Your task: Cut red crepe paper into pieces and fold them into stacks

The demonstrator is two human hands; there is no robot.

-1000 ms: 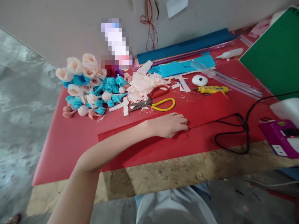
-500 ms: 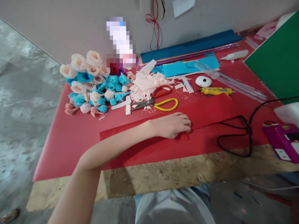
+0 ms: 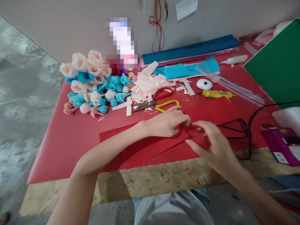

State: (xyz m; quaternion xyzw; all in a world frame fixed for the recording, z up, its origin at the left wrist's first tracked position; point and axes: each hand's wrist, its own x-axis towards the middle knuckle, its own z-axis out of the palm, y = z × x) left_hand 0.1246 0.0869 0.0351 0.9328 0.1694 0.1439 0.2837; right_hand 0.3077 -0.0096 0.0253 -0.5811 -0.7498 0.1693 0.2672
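A red sheet of thin paper (image 3: 131,148), seemingly crepe paper, lies across the red tabletop. My left hand (image 3: 167,123) rests on it with curled fingers and grips the paper near its right end. Just to the right, my right hand (image 3: 212,137) hovers by the paper's corner, thumb and fingers apart, holding nothing that I can see. Beyond my left hand lie scissors (image 3: 154,103) with one red and one yellow handle, partly behind my fingers. More red paper (image 3: 215,109) stretches away to the right.
Paper flowers (image 3: 93,84) fill the back left, beside pale pink scraps (image 3: 147,82). A yellow glue gun (image 3: 215,94), a white round object (image 3: 204,84), clear glue sticks (image 3: 232,84) and a black cable (image 3: 249,134) lie at right, near a purple power box (image 3: 278,143).
My right hand has come in from the lower right to the paper's corner. My left hand has lifted its fingers slightly, and the red paper's near edge has shifted.
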